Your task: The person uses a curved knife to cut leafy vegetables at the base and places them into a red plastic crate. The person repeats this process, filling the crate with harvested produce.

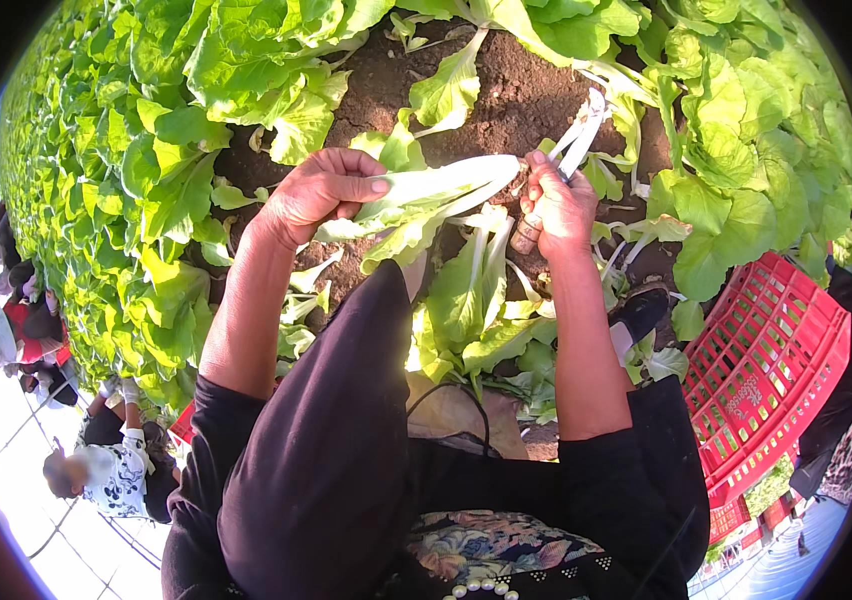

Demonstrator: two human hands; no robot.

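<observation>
My left hand [328, 187] grips the leafy end of a cut head of leafy green vegetable [448, 184], which lies roughly level above the soil. Its pale stem end points right and meets the fingers of my right hand [561, 206]. That hand is closed around a knife, whose wooden handle [525, 234] sticks out below the fist. The knife's bright blade [583, 142] rises from the top of the fist, up and to the right. Brownish roots or trimmings [522, 180] show at the stem end, partly hidden by the fingers.
Loose leaves [471, 277] lie on the brown soil [508, 90] below my hands. Dense growing greens [148, 165] stand left, ahead and right. A red plastic crate [763, 375] is tilted at my right. Another person [114, 465] works at the far left.
</observation>
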